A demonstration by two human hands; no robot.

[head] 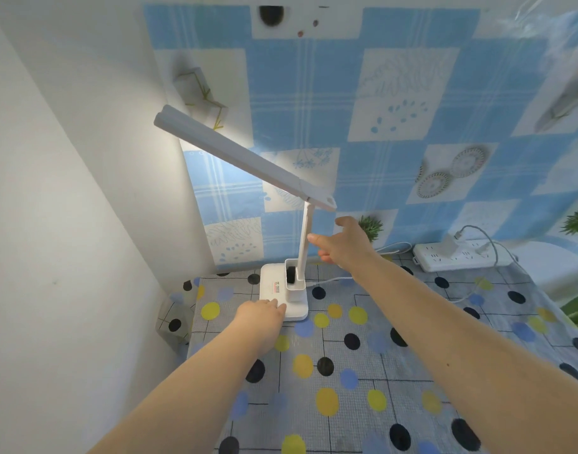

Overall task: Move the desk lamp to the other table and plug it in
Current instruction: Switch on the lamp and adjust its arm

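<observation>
A white desk lamp (282,290) stands lit in the far left corner of the table (396,371), its long head (241,158) angled up to the left. My left hand (259,314) rests on the front of the lamp's flat base, fingers together. My right hand (345,244) is spread open just right of the thin upright stem (305,244), its thumb tip at the stem. A white cable (330,280) runs from the base to the right. A white power strip (461,257) lies at the back right with a white plug in it.
The table has a grey cloth with yellow, blue and black dots. A white wall closes the left side; a blue checked wall covering stands behind. More white cable loops near the power strip. A gap separates the table from the left wall.
</observation>
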